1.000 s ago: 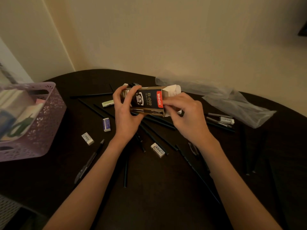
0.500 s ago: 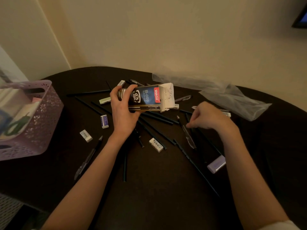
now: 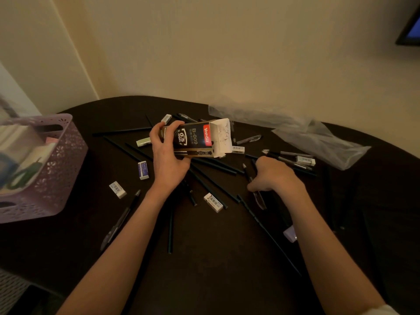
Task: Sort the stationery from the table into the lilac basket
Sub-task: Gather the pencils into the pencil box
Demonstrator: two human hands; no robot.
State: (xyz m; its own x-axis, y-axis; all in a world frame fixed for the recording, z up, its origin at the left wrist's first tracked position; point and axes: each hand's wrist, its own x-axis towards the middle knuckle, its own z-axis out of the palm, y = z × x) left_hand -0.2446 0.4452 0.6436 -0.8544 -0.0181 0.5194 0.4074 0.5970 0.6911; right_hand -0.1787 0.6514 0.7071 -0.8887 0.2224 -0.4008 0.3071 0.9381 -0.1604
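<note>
My left hand (image 3: 167,159) grips a dark pen box (image 3: 196,138) with a red label, held above the table with its white flap open to the right. My right hand (image 3: 273,176) rests low on the table, fingers pinched on a dark pen (image 3: 259,196) that lies there. Black pencils (image 3: 216,183) and pens are scattered under and around both hands. Several small white erasers (image 3: 213,202) lie among them. The lilac basket (image 3: 56,178) stands at the left edge and holds some items.
A crumpled clear plastic bag (image 3: 318,137) lies at the back right by the wall. A lilac eraser (image 3: 290,233) sits beside my right forearm. A pen (image 3: 120,220) lies near the basket. The dark round table (image 3: 204,269) ends at the bottom left.
My right hand left the box's open end and dropped to the table on the right, closing on a pen. My left hand kept the box, tilting it slightly.
</note>
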